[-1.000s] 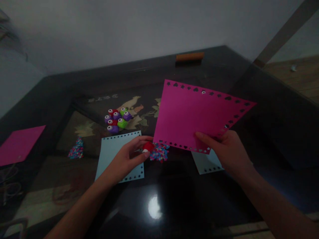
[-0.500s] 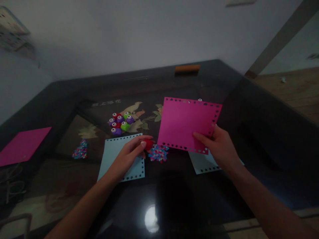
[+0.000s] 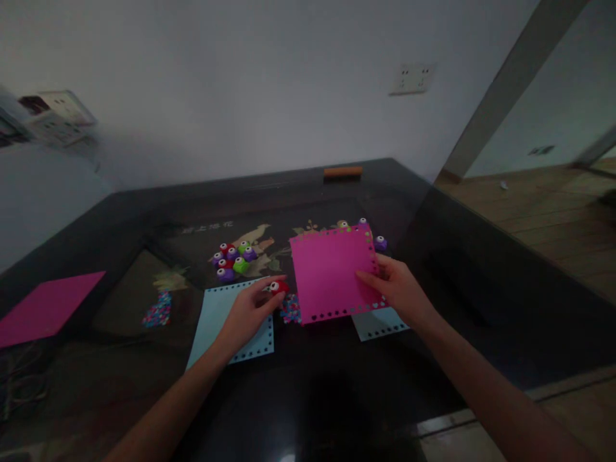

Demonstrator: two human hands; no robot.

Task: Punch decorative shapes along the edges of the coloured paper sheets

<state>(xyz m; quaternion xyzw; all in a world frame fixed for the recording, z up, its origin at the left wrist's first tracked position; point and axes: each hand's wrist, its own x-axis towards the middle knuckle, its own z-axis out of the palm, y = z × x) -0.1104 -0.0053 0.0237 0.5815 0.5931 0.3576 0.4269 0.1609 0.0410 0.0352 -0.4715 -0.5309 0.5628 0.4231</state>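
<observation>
My right hand [image 3: 399, 290] pinches the right edge of a magenta paper sheet [image 3: 330, 273] whose borders are punched with small shapes; the sheet hangs low over the dark glass table [image 3: 337, 398]. My left hand [image 3: 250, 309] grips a small red craft punch [image 3: 278, 287] and rests over a pale blue punched sheet [image 3: 214, 317]. A heap of coloured paper confetti [image 3: 290, 310] lies between the hands, partly under the magenta sheet. A second pale blue sheet [image 3: 378, 323] lies beneath my right hand.
A cluster of purple, red and green punches [image 3: 234, 258] sits behind the blue sheet, and a few more [image 3: 363, 231] lie past the magenta sheet. Another confetti heap [image 3: 158, 310] and a magenta sheet [image 3: 45, 307] lie left. An orange bar [image 3: 342, 171] rests at the far edge.
My right hand has lowered the magenta sheet down and leftward toward the table. The head has tilted up, showing more wall. My left hand has stayed on the red punch.
</observation>
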